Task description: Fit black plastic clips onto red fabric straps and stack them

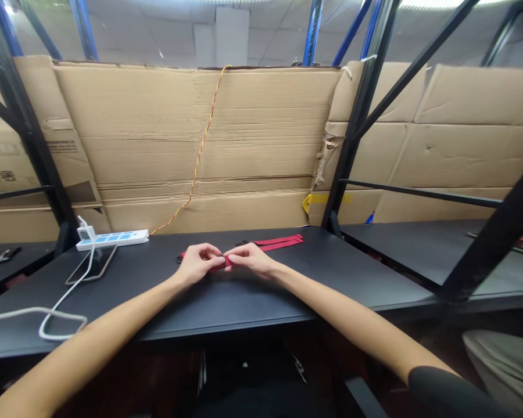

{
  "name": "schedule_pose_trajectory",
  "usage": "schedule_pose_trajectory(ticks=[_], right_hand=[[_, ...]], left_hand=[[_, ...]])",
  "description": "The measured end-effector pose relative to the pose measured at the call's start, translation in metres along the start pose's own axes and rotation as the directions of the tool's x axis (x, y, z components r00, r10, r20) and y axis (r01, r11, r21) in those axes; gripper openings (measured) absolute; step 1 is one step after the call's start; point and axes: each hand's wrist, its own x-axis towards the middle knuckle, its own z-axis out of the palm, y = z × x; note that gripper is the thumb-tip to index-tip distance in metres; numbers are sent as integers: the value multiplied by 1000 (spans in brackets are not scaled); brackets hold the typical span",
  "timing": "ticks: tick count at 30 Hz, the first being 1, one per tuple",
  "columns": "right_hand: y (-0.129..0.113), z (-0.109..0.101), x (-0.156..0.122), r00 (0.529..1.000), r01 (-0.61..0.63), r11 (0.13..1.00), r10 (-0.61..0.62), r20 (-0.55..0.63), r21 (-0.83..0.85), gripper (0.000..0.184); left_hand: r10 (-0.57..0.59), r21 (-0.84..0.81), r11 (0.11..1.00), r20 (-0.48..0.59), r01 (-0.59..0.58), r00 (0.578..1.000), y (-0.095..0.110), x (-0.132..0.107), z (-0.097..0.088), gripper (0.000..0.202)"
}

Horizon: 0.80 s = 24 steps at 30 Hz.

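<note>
Bright white ceiling light [436, 3]; pale sheen on flat black table [253, 299], dark underneath; my bare forearms [353, 310] lens-stretched toward edges.

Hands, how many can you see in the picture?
2. The left hand and the right hand are close together above the black table, both pinching a red strap. I see no others.

A flat matte-black tabletop [244, 305] bears a long white power strip with blue panels [128, 237] — near it, a dark-screened rectangular phone [100, 262], a looped white cable [54, 337] — and narrow red straps [283, 244].
</note>
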Motion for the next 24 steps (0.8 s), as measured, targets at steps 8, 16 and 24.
schedule_pose_trajectory(ticks=[8,16,24], right_hand=[[11,-3,5,993,-79,992,87,-79,97,44],[14,-8,13,976,-24,992,51,-211,127,36],[21,-27,24,911,33,999,-31,-411,-2,31]], left_hand=[[255,311,916,38,-254,966,0,-5,3,39],[426,771,486,203,-412,882,1,-6,2,28],[350,850,404,199,-340,915,5,2,-10,23]])
